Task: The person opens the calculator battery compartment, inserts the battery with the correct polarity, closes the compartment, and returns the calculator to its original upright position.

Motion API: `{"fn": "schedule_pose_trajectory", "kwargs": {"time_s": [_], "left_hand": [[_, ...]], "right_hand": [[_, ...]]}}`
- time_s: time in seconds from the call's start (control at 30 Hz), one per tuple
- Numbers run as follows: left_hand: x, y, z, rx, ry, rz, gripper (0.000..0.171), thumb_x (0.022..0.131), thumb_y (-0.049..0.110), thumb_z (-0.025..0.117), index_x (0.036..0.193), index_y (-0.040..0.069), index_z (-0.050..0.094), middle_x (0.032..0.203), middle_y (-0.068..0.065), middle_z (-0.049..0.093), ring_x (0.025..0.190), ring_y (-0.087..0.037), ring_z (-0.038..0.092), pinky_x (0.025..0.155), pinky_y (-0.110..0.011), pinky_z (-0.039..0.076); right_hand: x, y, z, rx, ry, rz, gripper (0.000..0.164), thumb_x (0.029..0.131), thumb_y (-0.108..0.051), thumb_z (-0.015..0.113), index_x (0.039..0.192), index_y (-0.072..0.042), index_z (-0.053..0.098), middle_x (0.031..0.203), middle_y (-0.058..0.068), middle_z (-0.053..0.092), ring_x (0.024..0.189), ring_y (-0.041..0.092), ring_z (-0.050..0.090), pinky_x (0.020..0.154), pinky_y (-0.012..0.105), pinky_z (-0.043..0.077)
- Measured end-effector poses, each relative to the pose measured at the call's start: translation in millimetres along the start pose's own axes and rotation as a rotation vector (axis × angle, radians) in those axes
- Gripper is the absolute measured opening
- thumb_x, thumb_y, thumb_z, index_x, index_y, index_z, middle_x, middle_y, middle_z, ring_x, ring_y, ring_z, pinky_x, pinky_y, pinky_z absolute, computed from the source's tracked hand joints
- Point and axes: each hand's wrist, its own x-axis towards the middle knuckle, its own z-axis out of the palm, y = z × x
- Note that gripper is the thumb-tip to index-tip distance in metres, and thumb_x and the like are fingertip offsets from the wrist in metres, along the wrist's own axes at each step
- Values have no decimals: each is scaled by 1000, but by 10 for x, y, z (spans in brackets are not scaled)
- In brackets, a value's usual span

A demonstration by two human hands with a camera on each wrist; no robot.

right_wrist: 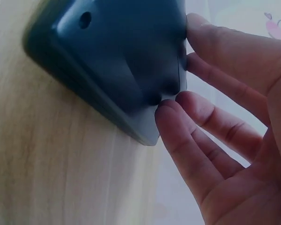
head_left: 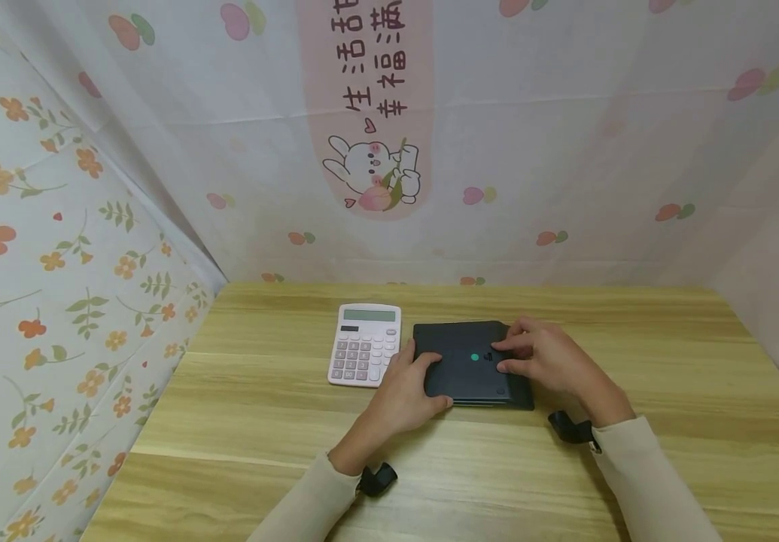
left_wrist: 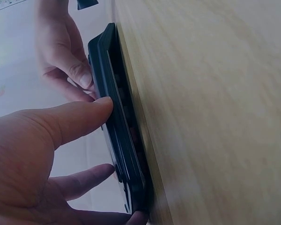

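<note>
A dark calculator (head_left: 457, 376) lies face down on the wooden table, with a green dot and a small latch mark on its back. My left hand (head_left: 399, 395) grips its near left part, the thumb (left_wrist: 84, 119) along the near edge and the other fingers spread over the back and left side. In the left wrist view a row of keys shows dimly under that edge. Over the right part of the back, my right hand (head_left: 548, 357) touches beside the latch mark with thumb and forefinger. Its other fingers (right_wrist: 175, 136) reach the far right edge.
A pale pink calculator (head_left: 365, 346) lies face up just left of the dark one, close to my left fingers. The wooden table (head_left: 240, 421) ends at a patterned cloth (head_left: 531, 173) behind and a flowered cloth (head_left: 57, 301) on the left. Black wrist mounts (head_left: 377, 480) hang below both wrists.
</note>
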Motion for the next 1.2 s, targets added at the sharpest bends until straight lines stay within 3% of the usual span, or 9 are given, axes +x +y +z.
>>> {"fn": "schedule_pose_trajectory", "kwargs": {"time_s": [0.27,0.7,0.9,1.07,1.2], "left_hand": [[-63,191,-153,32,-37,-18,69,88,25,93,147,3,66,169,-39,31,154,-54,37,117,-64,42],[-65,196,-160,46,-57,-42,70,89,28,92,150,6,65,172,-36,30,156,-52,36,119,-61,41],[-53,124,-112,5,-29,-20,69,88,26,93,148,4,66,171,-38,30,155,-55,36,118,-65,41],[-10,-18,-1,-36,-1,-6,72,85,28,94,147,5,67,172,-36,29,156,-54,35,118,-67,40],[29,-89,57,-12,7,-3,73,84,32,95,148,7,67,173,-34,29,156,-52,36,118,-65,41]], "right_hand": [[-16,-12,16,5,27,-8,32,94,-13,89,124,-5,84,110,1,67,83,12,57,67,30,50],[-39,9,-7,42,11,-14,32,96,-12,87,127,-5,83,113,2,67,83,11,59,68,31,52],[-48,63,-16,33,-9,20,36,101,-15,83,135,-4,77,114,3,69,92,14,67,78,39,58],[-48,108,-7,40,2,58,37,106,-15,76,140,-2,72,124,11,72,103,25,71,88,52,60],[-47,117,-20,54,39,93,33,108,-11,71,140,-1,71,130,17,72,109,34,72,92,59,59]]}}
